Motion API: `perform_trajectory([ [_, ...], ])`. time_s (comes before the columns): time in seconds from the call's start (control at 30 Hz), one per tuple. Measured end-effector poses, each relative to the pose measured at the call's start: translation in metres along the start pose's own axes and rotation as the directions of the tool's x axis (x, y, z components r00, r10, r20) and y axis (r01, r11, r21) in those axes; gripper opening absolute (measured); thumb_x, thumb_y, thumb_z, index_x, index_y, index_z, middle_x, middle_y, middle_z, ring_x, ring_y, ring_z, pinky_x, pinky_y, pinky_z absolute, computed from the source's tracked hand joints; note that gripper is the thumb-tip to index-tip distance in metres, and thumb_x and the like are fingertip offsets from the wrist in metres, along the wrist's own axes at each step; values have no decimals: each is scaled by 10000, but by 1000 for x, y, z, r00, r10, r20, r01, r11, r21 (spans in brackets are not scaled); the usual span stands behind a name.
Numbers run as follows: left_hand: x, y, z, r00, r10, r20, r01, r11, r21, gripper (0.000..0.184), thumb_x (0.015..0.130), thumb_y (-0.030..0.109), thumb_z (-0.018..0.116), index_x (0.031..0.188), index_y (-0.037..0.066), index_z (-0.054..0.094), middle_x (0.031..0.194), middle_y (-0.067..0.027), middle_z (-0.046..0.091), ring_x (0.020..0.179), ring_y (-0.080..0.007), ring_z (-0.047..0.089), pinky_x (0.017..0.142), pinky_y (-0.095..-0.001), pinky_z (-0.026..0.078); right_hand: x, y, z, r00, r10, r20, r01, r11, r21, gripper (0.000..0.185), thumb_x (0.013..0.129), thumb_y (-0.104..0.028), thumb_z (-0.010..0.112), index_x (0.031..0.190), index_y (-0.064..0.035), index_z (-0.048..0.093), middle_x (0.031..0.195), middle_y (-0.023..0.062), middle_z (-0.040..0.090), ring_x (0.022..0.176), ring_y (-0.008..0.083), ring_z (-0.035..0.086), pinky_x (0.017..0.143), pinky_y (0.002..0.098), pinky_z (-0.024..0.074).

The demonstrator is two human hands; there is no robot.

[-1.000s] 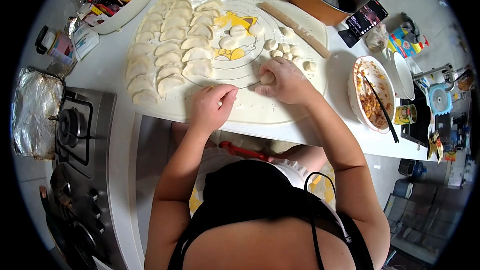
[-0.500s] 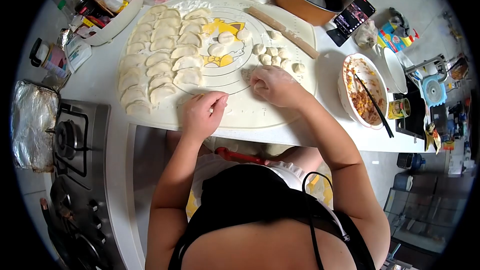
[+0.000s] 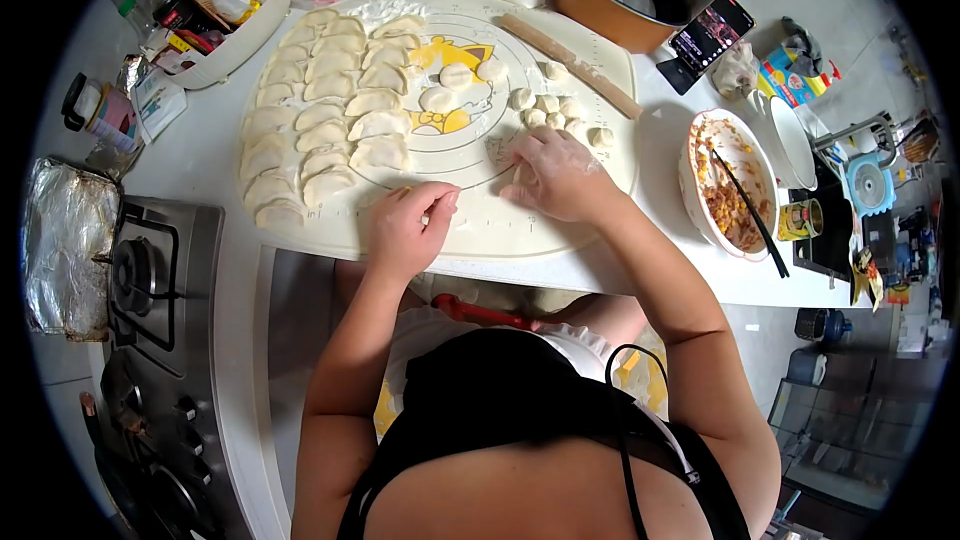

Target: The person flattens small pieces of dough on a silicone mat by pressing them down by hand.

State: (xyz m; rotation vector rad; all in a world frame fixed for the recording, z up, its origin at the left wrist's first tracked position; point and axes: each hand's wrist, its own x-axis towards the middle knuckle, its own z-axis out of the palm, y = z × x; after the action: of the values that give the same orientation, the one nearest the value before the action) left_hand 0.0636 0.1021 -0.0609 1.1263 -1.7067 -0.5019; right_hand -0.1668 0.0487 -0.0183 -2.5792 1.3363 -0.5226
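On the mat (image 3: 480,230), rounded pale dough lumps (image 3: 546,103)

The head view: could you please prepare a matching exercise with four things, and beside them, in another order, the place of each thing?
Things:
1. folded dumplings
2. rolling pin
3. chopsticks
4. phone

Places:
A. propped up beside the orange pot
B. in rows at the left of the mat
C. leaning in the bowl of filling
D. lying near the dough pieces

Pairs: 1-B, 2-D, 3-C, 4-A
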Motion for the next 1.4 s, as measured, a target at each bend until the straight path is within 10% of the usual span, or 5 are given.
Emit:
perform_trajectory([
  [0.1, 0, 0, 0, 1000, 3, -2, -3, 1000, -3, 82, 890, 136, 649, 887, 70, 697, 725, -46, 697, 595, -208, 639, 605, -325, 504, 5, -1, -4, 955, 141, 261, -161, 985, 56, 327, 814, -256, 746, 1055, -65, 636, 1079, 172, 602, 1005, 340, 601, 874, 408, 494],
  [0.3, 0, -1, 1, 1000, 17, -10, -17, 1000, 10, 77, 892, 133, 646, 881, 72, 693, 720, -35, 694, 590, -202, 637, 606, -319, 501, -3, -11, -12, 997, 75, 19, -74, 996, -53, 324, 836, -215, 718, 1106, -67, 615, 991, 168, 624, 1011, 350, 596, 868, 419, 491],
  [0.73, 1, 2, -2, 1000, 24, -4, -24, 1000, 18, 77, 894, 128, 642, 882, 67, 688, 717, -35, 692, 582, -206, 627, 601, -319, 494, -1, 3, -11, 983, -23, 180, -6, 988, 157, 337, 795, -177, 750, 1090, -82, 620, 1093, 137, 610, 1037, 341, 579, 906, 418, 479],
  [1.03, 1, 4, -3, 1000, 29, 1, -29, 998, 48, 66, 875, 121, 660, 882, 68, 700, 733, -64, 695, 592, -235, 634, 587, -341, 493, 24, -8, 21, 883, -466, -50, 467, 884, 30, 656, 843, -503, 671, 1317, -73, 528, 1358, 165, 502, 1270, 386, 461, 1067, 482, 386],
  [1.4, 4, 5, -2, 995, 96, 10, -96, 992, 76, 34, 849, 99, 685, 874, 82, 700, 737, -58, 691, 611, -241, 641, 586, -346, 502, 23, 3, 33, 903, -395, 168, 415, 903, -109, 780, 888, -637, 514, 1487, -154, 385, 1550, 130, 333, 1443, 381, 259, 1150, 553, 261],
])
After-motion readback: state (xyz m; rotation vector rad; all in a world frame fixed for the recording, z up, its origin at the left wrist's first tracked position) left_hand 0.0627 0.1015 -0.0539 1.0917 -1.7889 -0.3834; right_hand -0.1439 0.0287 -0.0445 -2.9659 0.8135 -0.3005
